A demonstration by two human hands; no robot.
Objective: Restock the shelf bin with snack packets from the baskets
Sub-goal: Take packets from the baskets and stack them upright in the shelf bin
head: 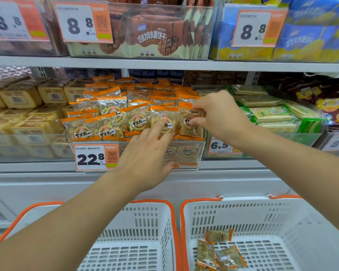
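Taking the clear shelf bin as the landmark and moving from its left: yellow wrapped blocks are sitting in the neighbouring bin, and on the landmark bin's front an orange-edged price tag is reading "22.8". Inside the bin, orange-topped snack packets printed with "百里挑一" are piling above its front edge. The left hand is reaching in over that edge, fingers spread and straight, fingertips pressing on a front-row packet. At the bin's right end the right hand is pinching an upright packet between thumb and fingers. Right of the bin, green-wrapped packs are lying above a tag reading "6.5". On the shelf above the bin, tags are reading "8.8", beside brown wafer packs printed "巧克力华夫脆饼干". Below the bin, the left basket is showing bare white floor, while the right basket is holding three loose packets near its left wall, with open room around them.
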